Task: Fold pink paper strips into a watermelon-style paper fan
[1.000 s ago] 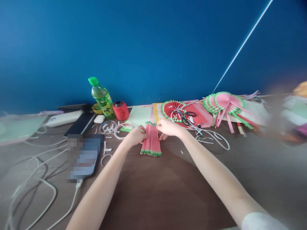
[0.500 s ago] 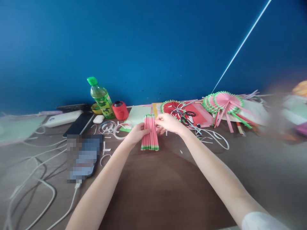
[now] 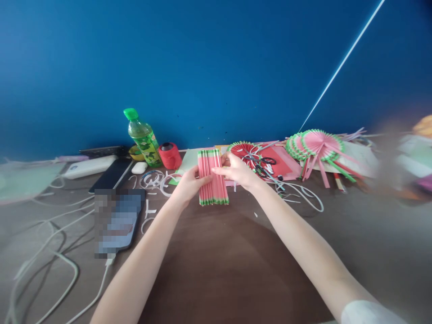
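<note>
L hand (image 3: pixel 189 183) + R hand (image 3: pixel 235 171) grip pleated pink paper (image 3: pixel 217 188) w/ green ends, over brn table (image 3: pixel 219 261). Nr table's far edge, L to R: green-capped bottle (image 3: pixel 143 140), scissors (image 3: pixel 259 159), pink pleated fans (image 3: pixel 319 143).

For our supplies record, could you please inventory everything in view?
Pleated paper: one, pink with green ends, centre
Round fans: several, pink and green, right
Red fan: one, green-rimmed red, right of centre
Scissors: one pair, black-handled, near red fan
Sheets: several, mostly green, red and pink, back and left
Bottle: one, green, back left
Spool-like object: one, red, beside bottle
Round object: one, yellow, behind bottle
Small case: one, white, near bottle
Phone: one, dark, left
Flat devices: several, black and white, left
Cables: uncounted, white, mostly left
Wall: one, blue, behind
Table: one, brown, beneath
Blurred items: uncounted, mixed colours, right edge
Left hand: one, fingers at paper's left edge
Right hand: one, fingers at paper's right edge
</note>
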